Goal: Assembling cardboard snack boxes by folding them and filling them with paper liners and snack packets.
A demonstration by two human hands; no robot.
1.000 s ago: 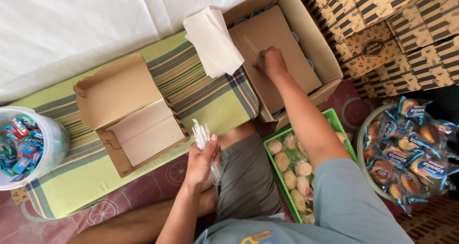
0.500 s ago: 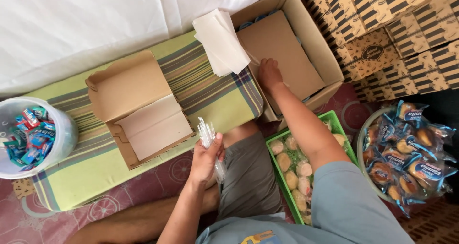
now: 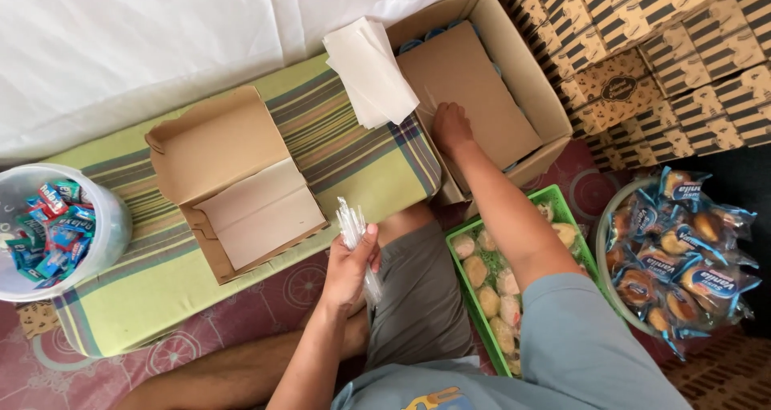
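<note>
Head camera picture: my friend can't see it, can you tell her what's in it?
A seated person's left hand holds a bundle of clear wrapped straws, while the right hand reaches onto a big cardboard carton. An open small box lies on a striped cushion.

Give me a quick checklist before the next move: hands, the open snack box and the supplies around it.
1. Left hand grips the bundle of clear straws: ok.
2. Right hand rests on the cardboard sheet inside the big carton, holding nothing that shows: ok.
3. Small open box on the striped cushion, lid up, lined with white paper: ok.
4. Paper stack within reach beside the carton: ok.
5. Green crate of pastries by the knee: ok.
6. What lies under the cardboard sheet: cannot tell.
</note>
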